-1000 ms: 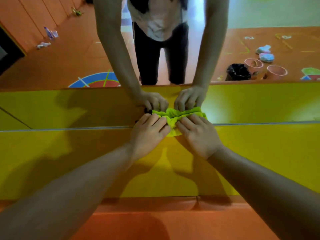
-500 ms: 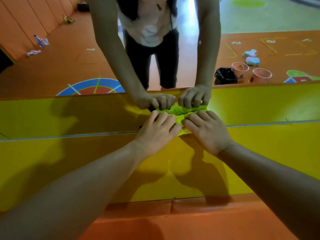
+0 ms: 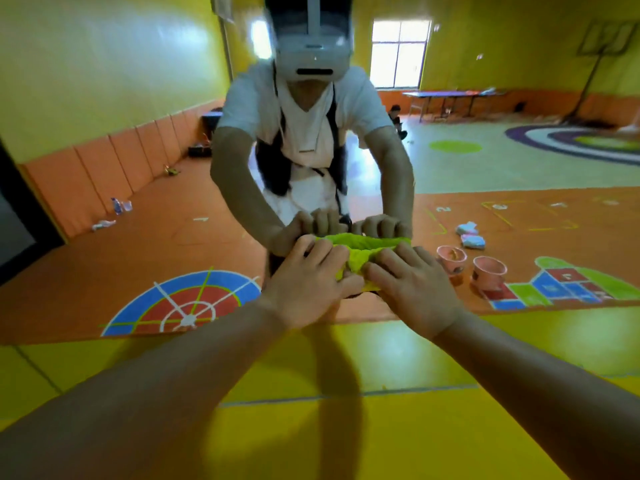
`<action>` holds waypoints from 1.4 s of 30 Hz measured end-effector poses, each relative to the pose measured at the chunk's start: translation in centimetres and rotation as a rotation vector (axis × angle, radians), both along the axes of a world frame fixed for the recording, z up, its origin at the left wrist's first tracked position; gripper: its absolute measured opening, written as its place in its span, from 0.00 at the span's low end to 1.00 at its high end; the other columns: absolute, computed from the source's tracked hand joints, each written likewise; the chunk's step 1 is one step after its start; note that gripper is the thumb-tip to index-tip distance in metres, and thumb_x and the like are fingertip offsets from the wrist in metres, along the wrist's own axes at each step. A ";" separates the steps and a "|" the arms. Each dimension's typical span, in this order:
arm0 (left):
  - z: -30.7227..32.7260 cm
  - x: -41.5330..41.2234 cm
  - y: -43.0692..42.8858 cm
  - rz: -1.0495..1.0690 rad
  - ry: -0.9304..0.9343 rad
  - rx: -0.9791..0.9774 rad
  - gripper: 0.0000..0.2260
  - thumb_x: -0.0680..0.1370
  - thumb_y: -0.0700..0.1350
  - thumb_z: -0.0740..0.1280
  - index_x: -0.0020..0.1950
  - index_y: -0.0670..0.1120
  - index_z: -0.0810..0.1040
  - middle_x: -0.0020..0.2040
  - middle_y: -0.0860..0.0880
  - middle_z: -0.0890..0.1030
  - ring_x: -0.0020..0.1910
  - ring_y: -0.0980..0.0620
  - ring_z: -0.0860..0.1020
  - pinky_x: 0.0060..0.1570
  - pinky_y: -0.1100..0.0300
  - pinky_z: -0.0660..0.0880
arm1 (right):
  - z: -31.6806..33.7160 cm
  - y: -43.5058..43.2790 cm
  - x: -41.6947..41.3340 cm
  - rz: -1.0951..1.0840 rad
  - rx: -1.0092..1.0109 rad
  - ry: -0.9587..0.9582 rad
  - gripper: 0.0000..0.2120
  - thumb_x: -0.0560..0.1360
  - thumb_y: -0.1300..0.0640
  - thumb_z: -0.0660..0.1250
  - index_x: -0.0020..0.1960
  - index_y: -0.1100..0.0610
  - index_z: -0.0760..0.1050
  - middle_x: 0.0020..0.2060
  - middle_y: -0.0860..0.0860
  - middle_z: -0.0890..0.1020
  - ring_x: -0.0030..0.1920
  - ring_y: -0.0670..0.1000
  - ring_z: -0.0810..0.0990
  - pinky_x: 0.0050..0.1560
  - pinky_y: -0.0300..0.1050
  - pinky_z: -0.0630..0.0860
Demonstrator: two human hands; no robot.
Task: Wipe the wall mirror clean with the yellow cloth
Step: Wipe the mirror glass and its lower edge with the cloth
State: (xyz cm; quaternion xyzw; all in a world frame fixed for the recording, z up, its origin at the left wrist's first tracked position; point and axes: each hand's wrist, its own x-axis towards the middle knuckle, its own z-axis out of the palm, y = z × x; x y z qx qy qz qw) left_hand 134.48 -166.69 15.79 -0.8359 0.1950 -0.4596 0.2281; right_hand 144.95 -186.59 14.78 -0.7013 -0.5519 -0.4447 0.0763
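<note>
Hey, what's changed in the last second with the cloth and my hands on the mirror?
The left hand and right hand have pushed the yellow cloth upward, from the bottom edge of the wall mirror to higher on the glass. The camera has tilted up with them, so more of the reflection shows. Unchanged: both hands side by side, fingers pressing the bunched cloth against the mirror; nothing let go.
</note>
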 end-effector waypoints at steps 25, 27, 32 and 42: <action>43.0 0.0 1.5 0.044 -0.258 0.103 0.18 0.70 0.35 0.73 0.54 0.50 0.72 0.46 0.45 0.73 0.46 0.43 0.71 0.46 0.49 0.66 | 42.5 1.8 2.4 -0.019 0.265 -0.367 0.13 0.77 0.44 0.66 0.55 0.52 0.78 0.52 0.53 0.78 0.52 0.58 0.72 0.45 0.52 0.68; 46.4 0.2 1.4 0.029 -0.298 0.073 0.20 0.69 0.37 0.75 0.54 0.51 0.71 0.47 0.45 0.73 0.47 0.44 0.70 0.46 0.50 0.66 | 46.0 1.7 2.6 -0.024 0.269 -0.341 0.13 0.77 0.44 0.67 0.57 0.50 0.75 0.50 0.52 0.77 0.49 0.56 0.72 0.44 0.51 0.69; 54.6 0.5 0.8 0.039 -0.353 0.075 0.11 0.73 0.42 0.69 0.52 0.50 0.71 0.46 0.44 0.73 0.46 0.43 0.70 0.44 0.49 0.66 | 54.5 1.4 2.6 -0.035 0.285 -0.302 0.19 0.71 0.45 0.76 0.57 0.50 0.75 0.47 0.52 0.74 0.47 0.56 0.72 0.43 0.50 0.69; 64.3 1.8 -1.1 0.102 -0.416 -0.154 0.15 0.67 0.36 0.74 0.50 0.48 0.76 0.47 0.47 0.73 0.48 0.43 0.72 0.45 0.50 0.70 | 64.8 1.2 2.2 -0.071 0.417 -0.226 0.15 0.70 0.56 0.73 0.56 0.54 0.76 0.47 0.54 0.75 0.47 0.59 0.75 0.41 0.52 0.72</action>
